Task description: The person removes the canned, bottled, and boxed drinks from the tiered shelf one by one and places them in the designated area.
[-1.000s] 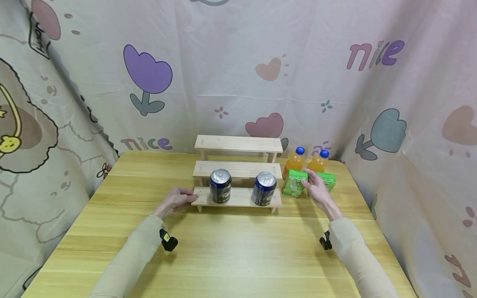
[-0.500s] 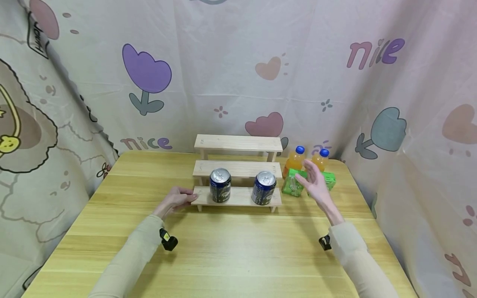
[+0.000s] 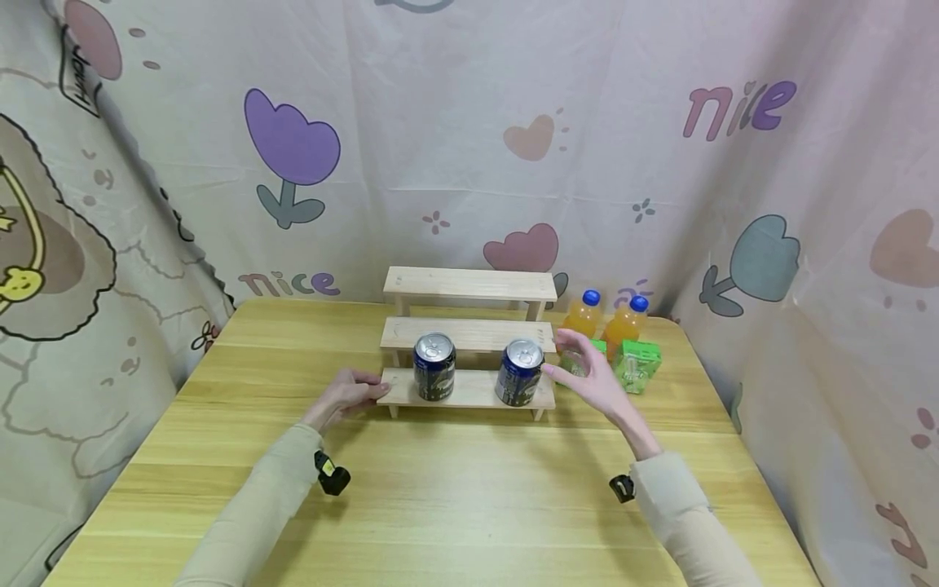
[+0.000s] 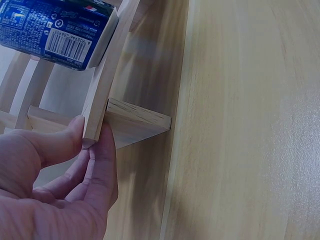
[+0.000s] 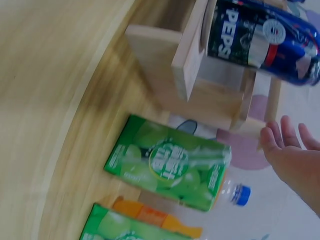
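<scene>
A three-tier wooden shelf (image 3: 469, 284) stands at the back of the table. My left hand (image 3: 345, 396) pinches the left end of its lowest board (image 4: 100, 95), thumb above and fingers beneath. Two dark blue soda cans stand upright on that board: a left can (image 3: 434, 368) and a right can (image 3: 520, 373). The right one reads "PEPSI" in the right wrist view, where this Pepsi can (image 5: 265, 40) is seen close up. Beside it, my right hand (image 3: 592, 383) has its fingers spread and holds nothing; whether the thumb touches the can is unclear.
Right of the shelf stand two green juice cartons, the nearer-to-shelf carton (image 5: 167, 162) partly behind my right hand and the other carton (image 3: 637, 367) beside it. Behind them are two blue-capped orange drink bottles (image 3: 623, 326). A printed curtain (image 3: 440, 147) hangs around the table (image 3: 469, 505).
My right hand has let go of the juice carton area and moved left towards the right can. The left hand stays on the shelf end.
</scene>
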Motion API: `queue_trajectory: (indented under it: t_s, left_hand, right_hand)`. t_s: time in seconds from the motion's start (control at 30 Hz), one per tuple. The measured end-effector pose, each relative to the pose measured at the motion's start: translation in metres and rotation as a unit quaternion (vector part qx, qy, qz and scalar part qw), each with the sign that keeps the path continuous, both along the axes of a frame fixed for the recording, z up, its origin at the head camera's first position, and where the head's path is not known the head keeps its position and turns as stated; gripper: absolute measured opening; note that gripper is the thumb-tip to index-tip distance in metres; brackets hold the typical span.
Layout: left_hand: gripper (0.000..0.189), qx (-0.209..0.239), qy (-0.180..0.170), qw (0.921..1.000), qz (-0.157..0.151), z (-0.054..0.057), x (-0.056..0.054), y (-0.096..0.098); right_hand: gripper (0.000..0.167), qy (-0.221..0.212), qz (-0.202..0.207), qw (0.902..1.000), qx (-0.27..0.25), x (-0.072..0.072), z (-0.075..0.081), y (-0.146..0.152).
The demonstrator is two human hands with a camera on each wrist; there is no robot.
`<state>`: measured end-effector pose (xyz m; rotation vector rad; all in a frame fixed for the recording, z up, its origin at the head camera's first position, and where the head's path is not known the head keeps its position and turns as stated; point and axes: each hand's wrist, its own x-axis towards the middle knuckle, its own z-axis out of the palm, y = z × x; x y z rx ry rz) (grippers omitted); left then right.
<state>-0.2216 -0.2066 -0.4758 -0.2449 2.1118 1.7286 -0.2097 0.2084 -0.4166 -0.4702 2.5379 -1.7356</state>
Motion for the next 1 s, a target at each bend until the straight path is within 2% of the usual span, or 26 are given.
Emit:
queue_trajectory:
  t_s: [0.13,0.43,0.63,1.0]
  left_hand:
    - [0.053,-0.006,-0.002,1.0000,0.002,-0.001,0.000,0.000]
    - [0.051,-0.009,-0.002,0.9999,0.004,-0.001,-0.001,0.000]
    - [0.050,-0.003,0.002,1.0000,0.003,-0.002,0.000,0.000]
    - [0.049,0.002,0.001,1.0000,0.006,-0.002,0.000,0.000]
  right_hand:
    - [0.071,0.004,0.025,0.9996,0.013,0.001,-0.001,-0.010]
    - [0.068,0.005,0.045,0.9989,0.015,-0.003,-0.003,-0.026]
    - [0.068,0.018,0.034,0.9989,0.028,-0.005,-0.002,-0.035]
    - [0.067,0.025,0.023,0.9993,0.018,-0.009,-0.005,-0.038]
